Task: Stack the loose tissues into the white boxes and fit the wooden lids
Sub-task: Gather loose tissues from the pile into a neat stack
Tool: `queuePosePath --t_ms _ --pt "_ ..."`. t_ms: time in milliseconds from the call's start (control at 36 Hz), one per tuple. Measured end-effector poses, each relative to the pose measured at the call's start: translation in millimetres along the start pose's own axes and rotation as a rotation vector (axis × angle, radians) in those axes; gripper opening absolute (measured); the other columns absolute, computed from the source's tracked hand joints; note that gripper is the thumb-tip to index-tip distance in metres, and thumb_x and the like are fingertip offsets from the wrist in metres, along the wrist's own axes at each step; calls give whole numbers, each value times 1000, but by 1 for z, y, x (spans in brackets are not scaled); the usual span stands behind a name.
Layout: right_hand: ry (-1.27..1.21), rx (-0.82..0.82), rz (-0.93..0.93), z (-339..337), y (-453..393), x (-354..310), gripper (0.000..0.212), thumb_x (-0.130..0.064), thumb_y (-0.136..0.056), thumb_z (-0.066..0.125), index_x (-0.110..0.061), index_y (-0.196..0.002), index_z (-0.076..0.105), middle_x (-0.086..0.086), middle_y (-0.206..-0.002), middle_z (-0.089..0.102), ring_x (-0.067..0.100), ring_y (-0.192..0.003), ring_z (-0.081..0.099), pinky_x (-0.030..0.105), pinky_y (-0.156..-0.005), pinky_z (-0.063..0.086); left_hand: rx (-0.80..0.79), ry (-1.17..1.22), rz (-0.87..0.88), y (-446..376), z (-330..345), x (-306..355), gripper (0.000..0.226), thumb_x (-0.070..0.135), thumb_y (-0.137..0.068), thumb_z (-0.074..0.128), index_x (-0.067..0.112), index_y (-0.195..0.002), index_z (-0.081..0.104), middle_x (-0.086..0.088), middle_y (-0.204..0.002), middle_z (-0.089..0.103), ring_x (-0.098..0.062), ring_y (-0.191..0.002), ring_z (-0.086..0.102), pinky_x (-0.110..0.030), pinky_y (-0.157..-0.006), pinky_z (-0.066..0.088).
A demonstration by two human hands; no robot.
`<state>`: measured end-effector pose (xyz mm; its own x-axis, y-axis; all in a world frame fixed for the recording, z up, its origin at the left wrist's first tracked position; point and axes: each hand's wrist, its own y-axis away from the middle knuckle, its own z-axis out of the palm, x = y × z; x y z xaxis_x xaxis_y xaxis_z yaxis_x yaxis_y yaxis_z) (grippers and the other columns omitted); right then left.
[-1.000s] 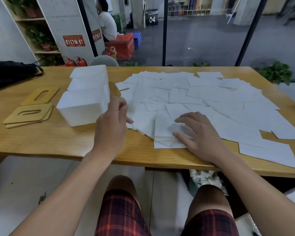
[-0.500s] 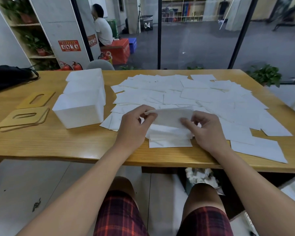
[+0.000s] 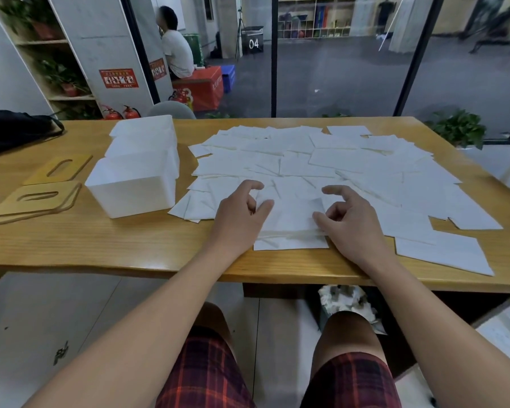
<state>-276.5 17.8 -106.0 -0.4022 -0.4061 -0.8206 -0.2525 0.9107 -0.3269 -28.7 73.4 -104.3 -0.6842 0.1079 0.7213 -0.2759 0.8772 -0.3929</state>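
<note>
Looks like an office or studio workspace: long wooden table (image 3: 100,245) by glass partitions (image 3: 336,69), fire extinguishers (image 3: 121,112) far left, plant shelving (image 3: 50,69), cubby shelves (image 3: 315,22) across a big open grey-floored hall.

Table (image 3: 100,242): wood with a visible grain, finished smooth and slightly glossy; light is reflected along the near edge.
Tissues (image 3: 351,160): thin white paper, matt, with soft creases seen across the sheets.
Tissue stack (image 3: 292,228): the same matt white paper, layered, with slightly uneven edges.
White boxes (image 3: 136,187): white, smooth-walled, apparently plastic, with a dull sheen.
Wooden lids (image 3: 33,201): thin pale wood, smooth and matt, each cut with a slot.
Shorts (image 3: 206,375): woven cloth in a red and dark check.
Floor (image 3: 42,319): pale, smooth tiles, faintly glossy.
</note>
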Motion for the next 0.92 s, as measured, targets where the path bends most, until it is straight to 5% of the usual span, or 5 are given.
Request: queuePosePath --t_ms 167,278,528,750,917 --pt "84 125 -4 -1 0 2 36 -41 -90 81 -39 -124 67 -12 -97 66 10 -74 57 31 -74 52 125 -144 25 -8 -25 -8 23 44 -109 61 33 -127 71 12 -106 59 0 -92 57 -15 -75 40" --pt "55 14 -77 0 2 -2 21 -38 -94 80 -43 -112 72 -17 -109 65 12 -86 58 22 -77 49 118 -204 -48 -16 -44 -25 23 34 -111 59 25 -129 72 9 -110 65 -13 -103 58 -32 -90 52" --pt "92 -114 -102 4 0 -3 15 -43 -92 84 -44 -104 75 -21 -112 69 13 -84 62 13 -74 47 -4 -313 -82 -7 -35 -38 56 65 -102 61 28 -143 62 13 -105 61 -14 -113 51 -31 -90 42" --pt "110 -118 -96 3 0 1 15 -46 -92 82 -45 -105 75 -24 -115 68 11 -86 63 14 -72 47 -33 -484 -121 -13 -31 -40 84 81 -93 56 27 -157 48 -3 -146 52 -27 -135 39 -42 -113 36" --pt "110 -116 -113 4 -1 3 14 -46 -93 82 -46 -105 74 -24 -115 68 11 -89 63 24 -76 49 -34 -406 -136 -14 -33 -39 77 77 -93 63 27 -151 55 5 -126 59 -22 -124 44 -42 -107 43"
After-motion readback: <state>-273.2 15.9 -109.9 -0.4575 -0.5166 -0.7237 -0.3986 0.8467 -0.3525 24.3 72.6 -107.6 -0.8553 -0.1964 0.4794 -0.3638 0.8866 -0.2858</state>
